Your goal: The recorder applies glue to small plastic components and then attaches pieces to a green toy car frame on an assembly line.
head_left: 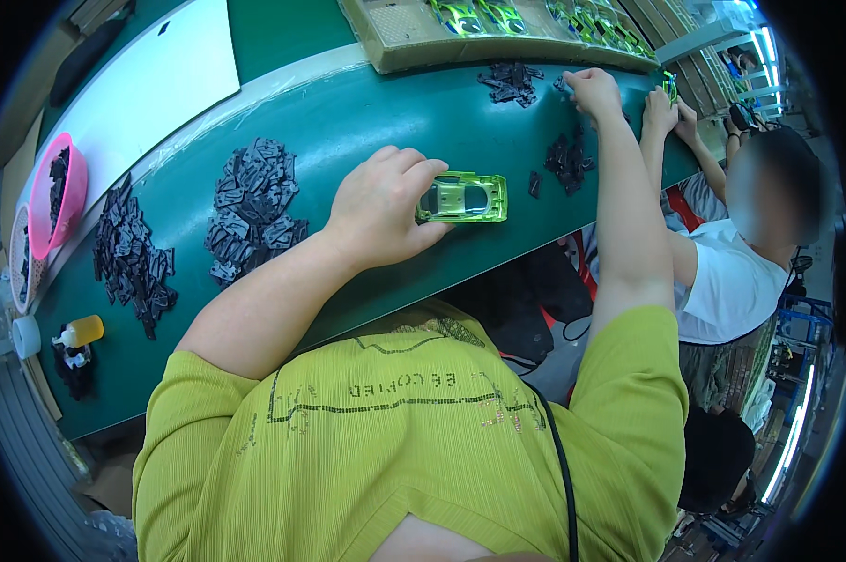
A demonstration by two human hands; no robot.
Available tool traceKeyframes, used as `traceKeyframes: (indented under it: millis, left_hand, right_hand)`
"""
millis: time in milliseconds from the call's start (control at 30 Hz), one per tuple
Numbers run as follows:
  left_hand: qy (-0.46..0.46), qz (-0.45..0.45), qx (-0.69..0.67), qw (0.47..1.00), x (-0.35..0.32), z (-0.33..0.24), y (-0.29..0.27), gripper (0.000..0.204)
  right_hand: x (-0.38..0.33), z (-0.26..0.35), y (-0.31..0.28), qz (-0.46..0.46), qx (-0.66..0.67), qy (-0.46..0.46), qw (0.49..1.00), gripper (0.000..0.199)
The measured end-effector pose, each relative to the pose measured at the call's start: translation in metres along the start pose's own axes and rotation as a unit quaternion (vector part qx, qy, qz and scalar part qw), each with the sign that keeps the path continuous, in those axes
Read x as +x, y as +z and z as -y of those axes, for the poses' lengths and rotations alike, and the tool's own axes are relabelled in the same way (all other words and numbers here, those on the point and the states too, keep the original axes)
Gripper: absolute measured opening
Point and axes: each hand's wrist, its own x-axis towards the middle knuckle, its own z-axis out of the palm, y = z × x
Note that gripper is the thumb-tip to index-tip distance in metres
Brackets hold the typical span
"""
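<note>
My left hand (385, 208) is closed around the rear of a shiny green toy car body (465, 199), which lies on its wheels' side on the green table (376, 103). Out to the right, my right hand (593, 94) pinches a small dark plastic part (562, 84) just above the table. Close to that hand is a small heap of black plastic parts (511, 84). Another small black heap (569, 163) lies nearer to me, with one loose black piece (534, 184) beside it.
Larger piles of grey-black parts (254, 187) and black parts (133, 253) lie on the left. Beyond them are a pink basket (76, 192) and a yellow bottle (84, 330). A cardboard tray (395, 56) holds green car bodies. At right, a co-worker's hand (660, 112) holds something green.
</note>
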Motion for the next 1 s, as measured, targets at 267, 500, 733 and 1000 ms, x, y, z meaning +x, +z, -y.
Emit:
traceKeyframes:
  millis: [267, 500, 733, 1000]
  left_hand:
    - [-0.01, -0.011, -0.012, 1.0, -0.002, 0.004, -0.001, 0.05]
    - [0.016, -0.026, -0.009, 0.999, 0.002, 0.005, 0.007, 0.049]
    - [0.032, -0.036, 0.015, 0.999, -0.003, 0.008, 0.007, 0.051]
    - [0.06, -0.039, -0.002, 0.997, -0.005, 0.006, 0.008, 0.053]
  right_hand:
    - [0.03, -0.008, 0.015, 0.057, -0.012, 0.099, 0.993, 0.02]
    - [-0.088, 0.03, -0.038, 0.146, 0.4, -0.099, 0.899, 0.019]
    - [-0.229, 0.059, 0.004, 0.233, 0.398, -0.149, 0.874, 0.015]
    - [-0.237, 0.052, 0.024, 0.077, 0.085, -0.502, 0.857, 0.016]
